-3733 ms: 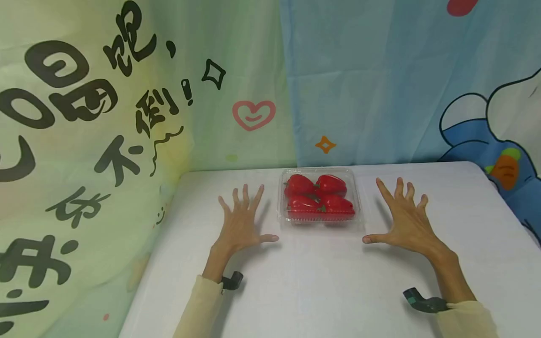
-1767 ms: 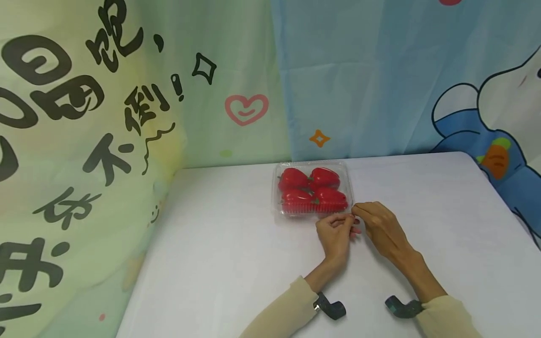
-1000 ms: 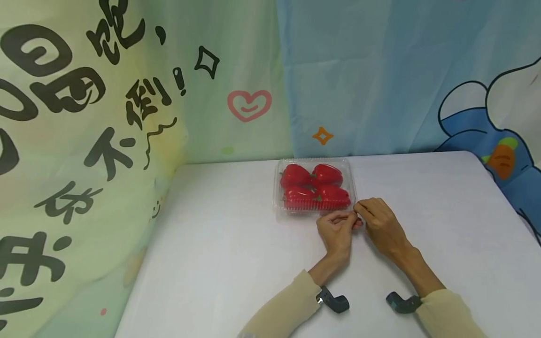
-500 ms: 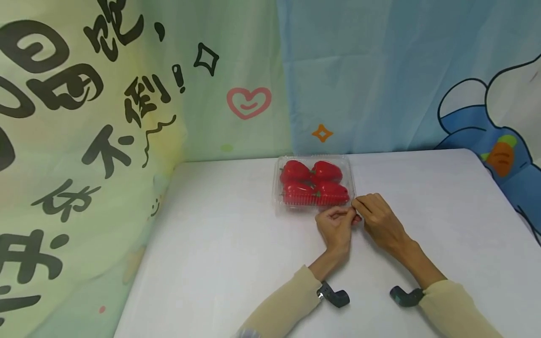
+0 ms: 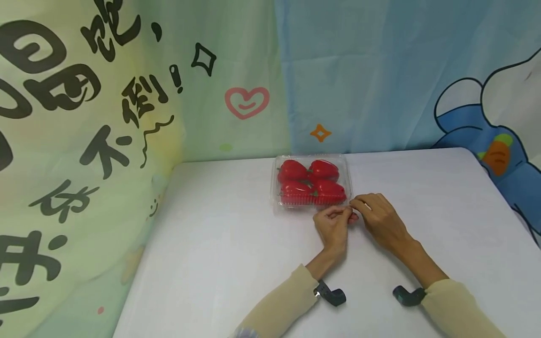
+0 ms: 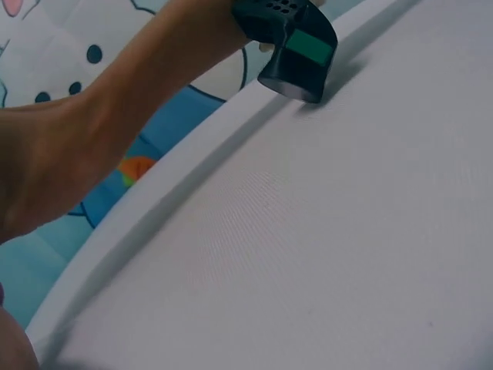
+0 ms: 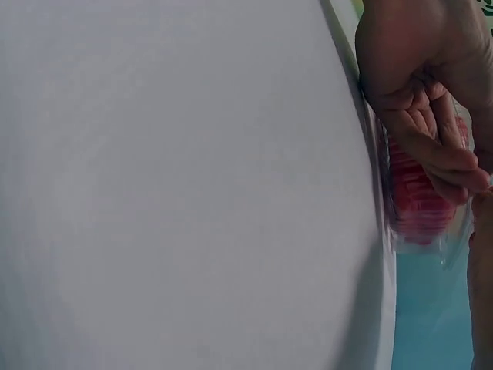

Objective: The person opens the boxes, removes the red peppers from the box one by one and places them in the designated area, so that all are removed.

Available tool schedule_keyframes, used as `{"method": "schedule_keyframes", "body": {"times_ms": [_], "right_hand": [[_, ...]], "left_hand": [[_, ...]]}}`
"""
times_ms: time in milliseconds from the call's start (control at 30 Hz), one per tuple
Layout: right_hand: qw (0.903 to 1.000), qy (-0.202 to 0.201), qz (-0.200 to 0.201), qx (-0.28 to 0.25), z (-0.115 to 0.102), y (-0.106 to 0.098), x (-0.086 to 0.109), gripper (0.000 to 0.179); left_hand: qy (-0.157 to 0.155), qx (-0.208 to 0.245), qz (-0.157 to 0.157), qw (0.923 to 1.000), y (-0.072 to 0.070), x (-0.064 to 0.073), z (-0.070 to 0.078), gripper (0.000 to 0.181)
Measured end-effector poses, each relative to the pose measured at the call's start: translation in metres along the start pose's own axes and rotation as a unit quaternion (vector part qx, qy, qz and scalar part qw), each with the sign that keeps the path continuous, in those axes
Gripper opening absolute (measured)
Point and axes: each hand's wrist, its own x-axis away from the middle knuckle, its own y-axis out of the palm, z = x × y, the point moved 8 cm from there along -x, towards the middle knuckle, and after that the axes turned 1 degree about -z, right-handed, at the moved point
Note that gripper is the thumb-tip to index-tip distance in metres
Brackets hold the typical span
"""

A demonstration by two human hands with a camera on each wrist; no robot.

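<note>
A clear plastic clamshell box (image 5: 274, 199) stands at the back of the table with several red bell peppers (image 5: 323, 170) inside. Its lid looks closed. At the box's front right corner, my left hand (image 5: 334, 227) pinches the rim with thumb and forefinger. My right hand (image 5: 380, 220) meets it there from the right, its fingertips pinching the same corner. The fingertips cover that corner, so the edge between them is hidden. In the right wrist view, the curled fingers of my right hand (image 7: 431, 139) lie in front of the box's ribbed side (image 7: 420, 196).
The white tabletop (image 5: 203, 263) extends in front and to both sides. A printed cloth backdrop (image 5: 359, 84) hangs behind the table and along the left. Each wrist wears a dark camera, the left one (image 5: 331, 295) and the right one (image 5: 407, 295).
First, both hands were spread wide on either side of the box. They came together at its front right corner, and since then the fingers have shifted only slightly there. The view has tilted a little.
</note>
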Motion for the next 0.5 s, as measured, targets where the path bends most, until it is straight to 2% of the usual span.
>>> {"method": "schedule_keyframes", "body": {"times_ms": [167,333,400,500], "right_hand": [[0.9999,-0.013,-0.006,0.008,0.0046,-0.0006,0.0035,0.041],[0.9993,-0.039,0.000,0.002,0.0044,0.0029,0.0037,0.026],[0.9991,-0.043,0.004,-0.002,0.0036,0.0041,0.0035,0.035],[0.9989,-0.047,0.007,-0.009,0.0020,0.0050,0.0032,0.031]], "left_hand": [[-0.010,-0.004,0.001,0.9999,-0.0020,0.0003,0.0007,0.007],[-0.020,0.002,0.000,0.9998,-0.0011,0.0005,0.0015,0.007],[-0.020,0.007,-0.001,0.9998,-0.0005,0.0008,0.0024,0.008],[-0.020,0.007,0.001,0.9998,-0.0001,0.0014,0.0031,0.009]]}}
